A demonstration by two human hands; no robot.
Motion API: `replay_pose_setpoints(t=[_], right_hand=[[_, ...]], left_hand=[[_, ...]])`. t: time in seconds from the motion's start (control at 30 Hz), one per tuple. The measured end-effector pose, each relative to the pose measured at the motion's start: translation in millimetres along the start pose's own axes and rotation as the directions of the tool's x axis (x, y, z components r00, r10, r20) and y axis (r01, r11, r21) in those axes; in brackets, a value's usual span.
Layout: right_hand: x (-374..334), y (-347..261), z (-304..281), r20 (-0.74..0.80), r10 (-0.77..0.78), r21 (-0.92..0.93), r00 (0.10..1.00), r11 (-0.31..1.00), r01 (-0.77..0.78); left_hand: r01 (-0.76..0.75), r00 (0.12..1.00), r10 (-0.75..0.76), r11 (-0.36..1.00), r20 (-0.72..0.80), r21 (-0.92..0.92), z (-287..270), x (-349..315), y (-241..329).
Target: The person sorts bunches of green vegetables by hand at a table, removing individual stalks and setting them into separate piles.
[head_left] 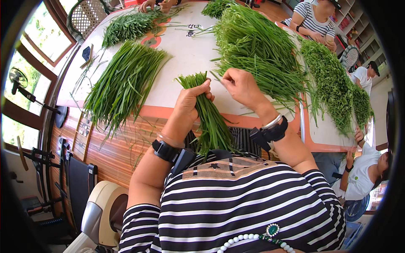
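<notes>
My left hand [195, 98] is wrapped round a bunch of long green garlic chives [211, 122], cut ends up and leaf ends hanging toward my lap. Just right of it, my right hand [244, 86] is raised over the table edge with thumb and forefinger pinched. A thin chive stem [216, 76] seems to stick out from that pinch. A big heap of chives [257, 50] lies beyond my right hand. Left of my left hand, a smaller pile of chives [126, 80] hangs over the table's front edge.
The white table [185, 55] has an orange-pink rim. More chives [128, 26] lie at the far left, near another person's hands [162, 5]. A phone [87, 54] rests by the left edge. On the right table, a long green heap [329, 80] lies before several people.
</notes>
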State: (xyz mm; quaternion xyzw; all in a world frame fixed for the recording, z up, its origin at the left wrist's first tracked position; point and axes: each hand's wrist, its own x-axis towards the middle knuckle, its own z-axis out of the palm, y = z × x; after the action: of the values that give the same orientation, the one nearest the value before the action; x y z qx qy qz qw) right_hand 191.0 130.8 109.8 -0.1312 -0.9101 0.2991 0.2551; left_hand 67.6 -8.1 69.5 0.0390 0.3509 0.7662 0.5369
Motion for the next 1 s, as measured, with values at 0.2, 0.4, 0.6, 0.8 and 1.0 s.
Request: replay_pose_setpoints(t=[0.2,0.4,0.6,0.8,1.0], right_hand=[[-1,-11,24,0.063,0.128,0.355,0.990,0.924,-0.142],[10,32,-5,-0.086,0.087,0.006,0.992,0.996,-0.087],[-2,36,18,0.051,0.058,-0.391,0.997,0.920,-0.034],[-6,34,21,-0.052,-0.001,-0.423,0.999,0.906,-0.021],[-5,-3,20,-0.175,-0.028,-0.016,0.984,1.000,0.026]], left_hand=[[0.049,0.999,-0.049,0.999,0.004,-0.021,-5,4,-1],[-0.023,0.999,0.023,1.000,-0.043,-0.011,-5,-6,13],[0.032,0.999,-0.030,0.998,-0.038,0.051,-7,-6,8],[0.025,0.994,-0.023,1.000,-0.103,0.018,0,-3,-2],[-0.051,0.998,0.051,0.998,-0.027,0.025,14,0,-10]])
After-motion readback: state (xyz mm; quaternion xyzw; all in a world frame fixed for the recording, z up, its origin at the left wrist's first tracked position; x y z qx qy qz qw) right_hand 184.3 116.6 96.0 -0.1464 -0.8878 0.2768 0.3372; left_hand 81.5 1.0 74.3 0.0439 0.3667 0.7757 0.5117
